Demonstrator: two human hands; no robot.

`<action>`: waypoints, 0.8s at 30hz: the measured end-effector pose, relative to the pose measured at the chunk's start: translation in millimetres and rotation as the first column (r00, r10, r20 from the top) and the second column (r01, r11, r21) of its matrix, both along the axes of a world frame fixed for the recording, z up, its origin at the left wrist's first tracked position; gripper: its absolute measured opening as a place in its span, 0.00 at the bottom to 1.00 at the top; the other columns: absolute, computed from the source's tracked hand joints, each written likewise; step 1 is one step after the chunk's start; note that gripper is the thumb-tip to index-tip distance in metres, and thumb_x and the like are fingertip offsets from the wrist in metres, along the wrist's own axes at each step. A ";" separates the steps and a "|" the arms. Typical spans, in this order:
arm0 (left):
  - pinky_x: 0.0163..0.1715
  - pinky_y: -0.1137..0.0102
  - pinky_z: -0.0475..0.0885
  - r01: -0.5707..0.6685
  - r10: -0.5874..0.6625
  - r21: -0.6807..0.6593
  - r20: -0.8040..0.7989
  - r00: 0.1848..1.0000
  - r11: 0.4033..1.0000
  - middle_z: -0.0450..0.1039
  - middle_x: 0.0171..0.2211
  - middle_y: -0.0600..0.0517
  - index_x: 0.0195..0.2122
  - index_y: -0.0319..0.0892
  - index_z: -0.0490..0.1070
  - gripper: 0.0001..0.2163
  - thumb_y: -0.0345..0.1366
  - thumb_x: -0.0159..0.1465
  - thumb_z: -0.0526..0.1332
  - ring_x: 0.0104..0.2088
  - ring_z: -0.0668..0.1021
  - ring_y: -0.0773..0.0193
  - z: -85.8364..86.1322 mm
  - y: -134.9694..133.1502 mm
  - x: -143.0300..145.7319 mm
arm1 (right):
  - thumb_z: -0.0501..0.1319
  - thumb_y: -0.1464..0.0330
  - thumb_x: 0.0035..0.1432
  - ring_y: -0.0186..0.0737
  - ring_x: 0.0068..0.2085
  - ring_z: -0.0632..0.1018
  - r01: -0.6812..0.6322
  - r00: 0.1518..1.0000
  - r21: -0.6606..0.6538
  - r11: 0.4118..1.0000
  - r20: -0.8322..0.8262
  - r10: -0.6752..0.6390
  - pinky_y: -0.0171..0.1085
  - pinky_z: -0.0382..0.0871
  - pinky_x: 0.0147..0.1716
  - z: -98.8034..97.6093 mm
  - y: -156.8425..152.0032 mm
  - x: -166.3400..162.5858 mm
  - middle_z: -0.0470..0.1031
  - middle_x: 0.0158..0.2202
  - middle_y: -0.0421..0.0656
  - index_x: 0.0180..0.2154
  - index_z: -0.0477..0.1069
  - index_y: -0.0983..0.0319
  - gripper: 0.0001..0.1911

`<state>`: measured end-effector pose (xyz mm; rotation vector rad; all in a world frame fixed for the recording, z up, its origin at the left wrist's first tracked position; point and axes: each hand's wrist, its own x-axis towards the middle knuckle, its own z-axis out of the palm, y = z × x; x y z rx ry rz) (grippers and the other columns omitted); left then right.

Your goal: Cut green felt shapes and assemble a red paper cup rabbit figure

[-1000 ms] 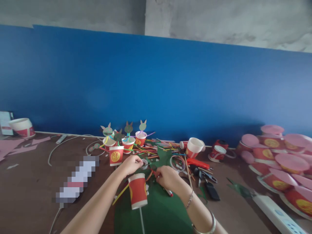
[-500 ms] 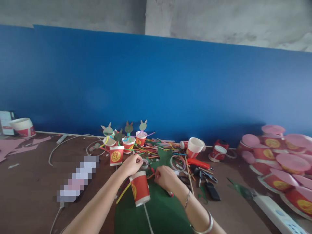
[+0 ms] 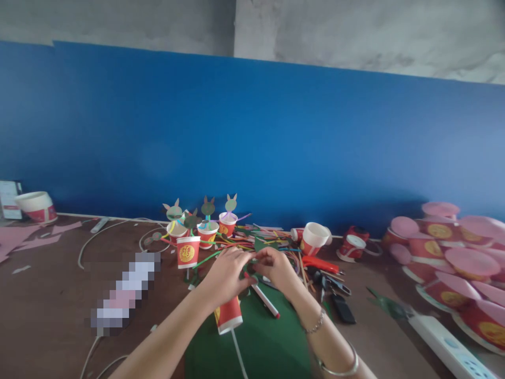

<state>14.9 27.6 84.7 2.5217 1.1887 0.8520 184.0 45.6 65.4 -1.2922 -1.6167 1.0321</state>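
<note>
My left hand (image 3: pixel 225 275) and my right hand (image 3: pixel 275 266) meet fingertip to fingertip above a green felt sheet (image 3: pixel 263 339). Both are closed in a pinch on something small and dark that I cannot make out. Under my left wrist, an upside-down red paper cup (image 3: pixel 228 317) is partly hidden, and a white stick (image 3: pixel 239 359) runs from it toward me. A white marker with a red tip (image 3: pixel 265 301) lies on the felt just below my right hand.
Red cups with bunny heads on sticks (image 3: pixel 198 227) stand behind a heap of coloured sticks (image 3: pixel 252 239). A white cup (image 3: pixel 315 237) lies on its side. Pink-lidded cups (image 3: pixel 453 260) crowd the right; a power strip (image 3: pixel 450 348), black tools (image 3: pixel 340 308) and a cable (image 3: pixel 98 235) also lie about.
My hands have come together. The left one moved right over the red cup, which now sits lower and partly hidden. The marker, earlier under my right hand, lies uncovered on the felt.
</note>
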 end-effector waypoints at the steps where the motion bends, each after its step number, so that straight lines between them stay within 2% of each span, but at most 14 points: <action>1: 0.44 0.62 0.62 -0.013 0.013 0.016 -0.033 0.999 1.000 0.72 0.40 0.48 0.49 0.45 0.65 0.20 0.40 0.55 0.62 0.43 0.71 0.55 0.3 -1.7 1.3 | 0.63 0.68 0.42 0.34 0.22 0.71 -0.001 0.999 -0.015 1.000 -0.039 0.001 0.31 0.61 0.21 0.9 -1.3 -1.2 0.71 0.20 0.36 0.32 0.67 0.64 0.12; 4: 0.42 0.63 0.63 -0.043 0.046 0.027 -0.089 0.995 0.999 0.73 0.38 0.48 0.45 0.43 0.68 0.14 0.37 0.57 0.60 0.41 0.72 0.56 -1.1 -3.5 3.8 | 0.65 0.67 0.42 0.33 0.21 0.71 -0.027 0.992 -0.053 0.998 -0.121 0.020 0.31 0.61 0.21 5.3 -4.7 -3.2 0.71 0.19 0.35 0.34 0.65 0.63 0.16; 7: 0.42 0.65 0.64 -0.068 0.067 -0.020 -0.070 0.995 0.997 0.74 0.38 0.48 0.42 0.43 0.69 0.11 0.34 0.58 0.58 0.40 0.73 0.57 -3.7 -1.5 3.6 | 0.64 0.64 0.44 0.34 0.23 0.73 -0.073 0.990 -0.065 0.995 -0.126 0.065 0.32 0.63 0.23 7.8 -3.7 -0.1 0.73 0.22 0.38 0.36 0.65 0.63 0.17; 9: 0.42 0.66 0.64 -0.105 0.102 -0.063 -0.051 0.994 0.993 0.74 0.39 0.48 0.43 0.44 0.69 0.12 0.33 0.58 0.57 0.41 0.74 0.57 -4.5 0.7 1.8 | 0.61 0.63 0.48 0.36 0.26 0.74 -0.056 0.998 -0.019 0.998 -0.038 0.055 0.32 0.64 0.25 8.0 -0.7 5.9 0.74 0.24 0.40 0.34 0.67 0.64 0.12; 11: 0.41 0.67 0.65 -0.139 0.134 -0.111 -0.050 0.990 0.984 0.75 0.40 0.47 0.44 0.43 0.69 0.13 0.33 0.57 0.57 0.41 0.74 0.56 -4.5 2.6 -0.8 | 0.56 0.64 0.53 0.37 0.28 0.75 0.007 0.990 0.082 0.997 0.139 -0.018 0.33 0.64 0.27 8.0 2.6 14.5 0.75 0.25 0.42 0.30 0.70 0.64 0.10; 13: 0.39 0.67 0.66 -0.147 0.140 -0.164 -0.051 0.989 0.975 0.75 0.41 0.46 0.45 0.43 0.69 0.13 0.35 0.57 0.57 0.41 0.75 0.55 -4.3 3.5 -2.9 | 0.53 0.66 0.54 0.38 0.28 0.74 0.078 0.916 0.172 0.982 0.376 -0.139 0.33 0.62 0.27 8.2 5.1 23.8 0.76 0.26 0.43 0.28 0.72 0.63 0.11; 15: 0.38 0.67 0.66 -0.140 0.133 -0.204 -0.049 0.990 0.969 0.75 0.41 0.47 0.45 0.44 0.69 0.14 0.35 0.57 0.58 0.41 0.75 0.55 -4.8 3.4 -3.5 | 0.52 0.69 0.53 0.39 0.29 0.75 0.106 0.762 0.203 0.973 0.613 -0.211 0.33 0.61 0.28 8.0 6.8 31.7 0.77 0.26 0.43 0.26 0.73 0.61 0.11; 17: 0.38 0.68 0.66 -0.135 0.127 -0.224 -0.047 0.991 0.965 0.75 0.41 0.48 0.45 0.45 0.69 0.14 0.34 0.57 0.58 0.39 0.76 0.56 -6.4 2.7 -2.7 | 0.52 0.72 0.52 0.41 0.32 0.76 0.130 0.580 0.179 0.975 0.784 -0.221 0.34 0.60 0.29 5.9 8.4 37.2 0.77 0.27 0.45 0.25 0.74 0.61 0.12; 19: 0.37 0.68 0.66 -0.137 0.132 -0.234 -0.039 0.990 0.962 0.76 0.39 0.48 0.45 0.46 0.69 0.14 0.34 0.57 0.57 0.37 0.76 0.57 -8.1 1.9 -1.3 | 0.53 0.73 0.50 0.44 0.35 0.76 0.169 0.465 0.148 0.974 0.860 -0.211 0.36 0.60 0.31 1.1 10.9 40.4 0.78 0.29 0.49 0.25 0.75 0.61 0.12; 24: 0.34 0.69 0.67 -0.132 0.145 -0.267 0.031 0.989 0.955 0.76 0.35 0.49 0.44 0.45 0.70 0.13 0.38 0.58 0.56 0.34 0.77 0.59 -7.1 0.6 0.8 | 0.55 0.74 0.45 0.52 0.36 0.76 0.235 0.418 0.127 0.964 0.882 -0.218 0.41 0.62 0.32 -16.5 19.6 45.2 0.77 0.30 0.54 0.25 0.74 0.65 0.08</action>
